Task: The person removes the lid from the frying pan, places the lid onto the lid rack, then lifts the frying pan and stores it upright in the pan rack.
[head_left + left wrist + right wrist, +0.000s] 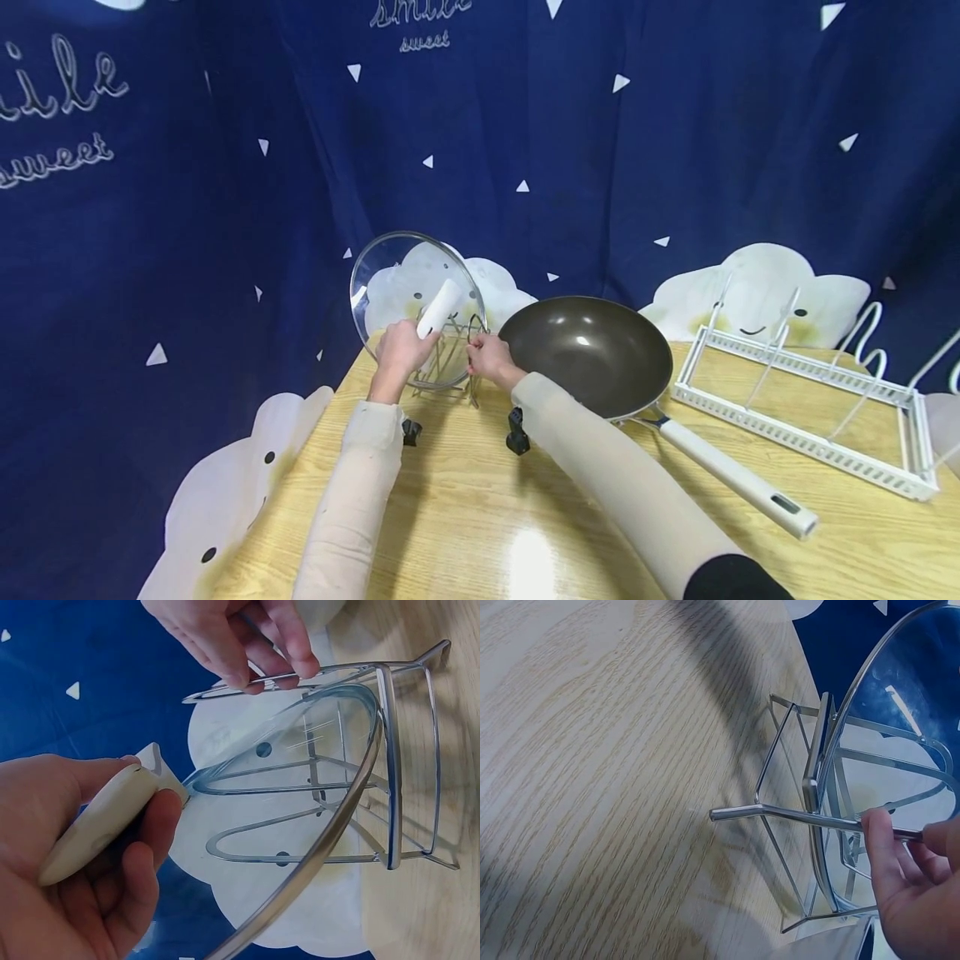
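The lid (401, 285) is glossy clear glass, the rack (389, 765) shiny metal.

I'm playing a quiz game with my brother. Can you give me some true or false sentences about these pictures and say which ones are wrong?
1. The left hand holds the lid by its handle. True.
2. Nobody could see through the lid. False: it is clear, and the curtain shows through it.
3. In the head view, the white rack is to the right of the pan. True.
4. The right hand holds the pan. False: that hand holds the wire rack.
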### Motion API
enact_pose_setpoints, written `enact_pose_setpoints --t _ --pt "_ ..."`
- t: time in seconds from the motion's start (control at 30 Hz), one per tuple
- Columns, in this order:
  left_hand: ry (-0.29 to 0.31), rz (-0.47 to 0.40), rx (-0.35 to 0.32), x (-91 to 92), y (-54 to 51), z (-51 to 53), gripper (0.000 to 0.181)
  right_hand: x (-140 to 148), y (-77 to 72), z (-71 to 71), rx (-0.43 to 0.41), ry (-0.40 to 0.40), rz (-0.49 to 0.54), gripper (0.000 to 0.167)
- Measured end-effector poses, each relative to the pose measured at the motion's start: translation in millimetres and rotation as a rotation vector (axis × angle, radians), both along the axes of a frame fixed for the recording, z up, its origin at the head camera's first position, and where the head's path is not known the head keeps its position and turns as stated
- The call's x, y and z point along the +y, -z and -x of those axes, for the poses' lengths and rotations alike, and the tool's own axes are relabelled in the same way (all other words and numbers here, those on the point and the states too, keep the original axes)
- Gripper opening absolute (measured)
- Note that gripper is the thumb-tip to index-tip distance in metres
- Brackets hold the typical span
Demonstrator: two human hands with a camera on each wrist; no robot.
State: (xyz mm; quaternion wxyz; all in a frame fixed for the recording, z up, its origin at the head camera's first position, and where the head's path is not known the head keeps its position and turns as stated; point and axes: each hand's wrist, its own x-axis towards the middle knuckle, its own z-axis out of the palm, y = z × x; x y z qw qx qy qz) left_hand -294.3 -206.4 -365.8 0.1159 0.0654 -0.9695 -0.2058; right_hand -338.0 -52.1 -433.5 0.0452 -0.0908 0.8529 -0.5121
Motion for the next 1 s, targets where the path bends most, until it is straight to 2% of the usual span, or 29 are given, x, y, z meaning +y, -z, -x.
enact_pose_setpoints --t 0.43,0.6,0.77,1.0 --pt "-0.006 0.002 0.050 -0.1 0.8 -0.2 0.035 -0.4 0.8 1.4 -0.053 -0.014 0.041 0.022" --pt "-0.007 -0.001 0.057 1.1 1.8 -0.1 0.035 0.2 1.2 1.2 -0.042 -0.008 0.023 0.022" --pt "-0.013 -0.002 0.063 1.9 1.9 -0.5 0.034 3.2 0.7 -0.4 -0.048 0.007 0.052 0.021" --pt "-0.063 0.022 0.105 0.1 -6.1 -1.1 0.030 18.9 -13.8 -1.1 0.027 -0.009 -0.050 0.022"
